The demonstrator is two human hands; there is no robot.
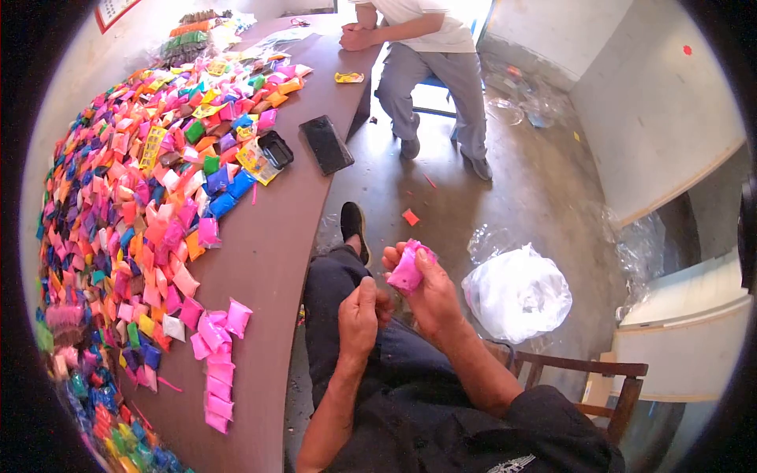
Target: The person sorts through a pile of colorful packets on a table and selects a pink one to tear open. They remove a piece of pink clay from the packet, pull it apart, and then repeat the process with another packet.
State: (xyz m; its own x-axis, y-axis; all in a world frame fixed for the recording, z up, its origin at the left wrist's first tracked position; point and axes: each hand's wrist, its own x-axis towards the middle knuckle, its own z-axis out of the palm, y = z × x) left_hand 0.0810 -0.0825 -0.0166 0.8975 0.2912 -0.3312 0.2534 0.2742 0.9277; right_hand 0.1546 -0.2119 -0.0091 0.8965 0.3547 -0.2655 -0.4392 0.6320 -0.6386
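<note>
In my right hand (430, 288) is a pink packet (408, 268), gripped between thumb and fingers above my lap. My left hand (363, 315) is closed beside it, a little lower and to the left, not touching the packet; whether its fingers hold anything is hidden. On the brown table (272, 252) to the left, a row of pink packets (219, 370) lies near the edge, next to a large heap of small coloured packets (142, 197).
A black phone (326, 145) and an open black case (275, 149) lie on the table. Another person (430, 47) sits beyond its far end. A white plastic bag (518, 293) and an orange scrap (410, 217) are on the floor. A wooden chair (583, 367) shows behind me.
</note>
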